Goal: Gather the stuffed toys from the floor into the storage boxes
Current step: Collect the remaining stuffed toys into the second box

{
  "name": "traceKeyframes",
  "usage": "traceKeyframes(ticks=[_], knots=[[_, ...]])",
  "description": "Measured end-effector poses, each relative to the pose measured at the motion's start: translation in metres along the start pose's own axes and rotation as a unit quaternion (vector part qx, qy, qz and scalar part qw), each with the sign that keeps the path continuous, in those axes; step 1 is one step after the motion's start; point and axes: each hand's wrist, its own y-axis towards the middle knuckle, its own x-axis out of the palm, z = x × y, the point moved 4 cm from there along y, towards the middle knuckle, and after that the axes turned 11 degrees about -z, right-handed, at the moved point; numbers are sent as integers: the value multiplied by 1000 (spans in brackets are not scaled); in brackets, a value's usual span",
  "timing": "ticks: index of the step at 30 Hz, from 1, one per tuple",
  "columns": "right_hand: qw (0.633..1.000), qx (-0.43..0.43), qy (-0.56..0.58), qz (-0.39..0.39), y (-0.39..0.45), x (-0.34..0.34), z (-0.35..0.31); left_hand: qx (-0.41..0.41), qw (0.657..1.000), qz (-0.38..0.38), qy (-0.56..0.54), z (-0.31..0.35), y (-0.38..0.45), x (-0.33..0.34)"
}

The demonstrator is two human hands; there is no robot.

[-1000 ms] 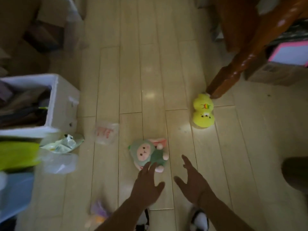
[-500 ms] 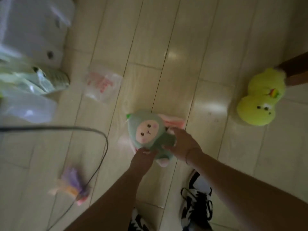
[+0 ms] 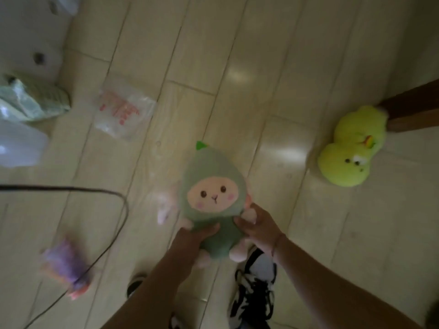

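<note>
While the left hand point(image 3: 192, 238) and right hand point(image 3: 259, 230) grip the green stuffed toy point(image 3: 211, 186) from either side, pickup looks underway, so next it needs carrying to a storage box.

We record a dim, greenish-tinted view. Soft glare patches sit on the glossy floor point(image 3: 237, 74), light apparently from overhead. Motion blur smears the purple toy point(image 3: 65, 264) and the left edge items; the green plush point(image 3: 211, 186) stays fairly sharp. Floorboards splay toward the frame edges.
</note>
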Motion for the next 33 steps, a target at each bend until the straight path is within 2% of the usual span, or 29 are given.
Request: traceKeyframes(ticks=[3, 6, 9, 11, 13, 15, 18, 21, 24, 26, 28, 30, 33], knots=[[999, 39, -2, -24, -18, -27, -20, 16, 999, 18, 28, 22, 4, 21], [999, 41, 12, -12, -40, -57, -39, 28, 995, 3, 93, 48, 3, 54], [984, -20, 170, -44, -77, -66, -41, -24, 981, -42, 190, 64, -12, 96], [944, -105, 307, -56, -111, -65, -39, -62, 961, -66, 260, 72, -27, 124], [919, -154, 363, 4, -146, -63, -29, -92, 939, -103, 314, 75, -46, 154], [894, -192, 392, 102, -186, -61, -9, -111, 905, -173, 372, 71, -69, 187], [830, -243, 460, 201, -261, -42, 32, -127, 844, -269, 446, 52, -123, 232], [751, -290, 529, 269, -344, 2, 82, -100, 805, -260, 524, 21, -175, 250], [669, -320, 581, 334, -417, 54, 142, -42, 702, -301, 644, -34, -227, 261], [619, -323, 591, 404, -455, 91, 191, -18, 646, -320, 693, -86, -269, 265], [573, -291, 604, 471, -482, 128, 247, -8, 617, -343, 709, -143, -311, 265], [555, -248, 600, 520, -497, 163, 304, -15, 582, -357, 730, -204, -344, 256], [511, -222, 613, 560, -513, 207, 387, -33, 555, -376, 741, -285, -381, 235]])
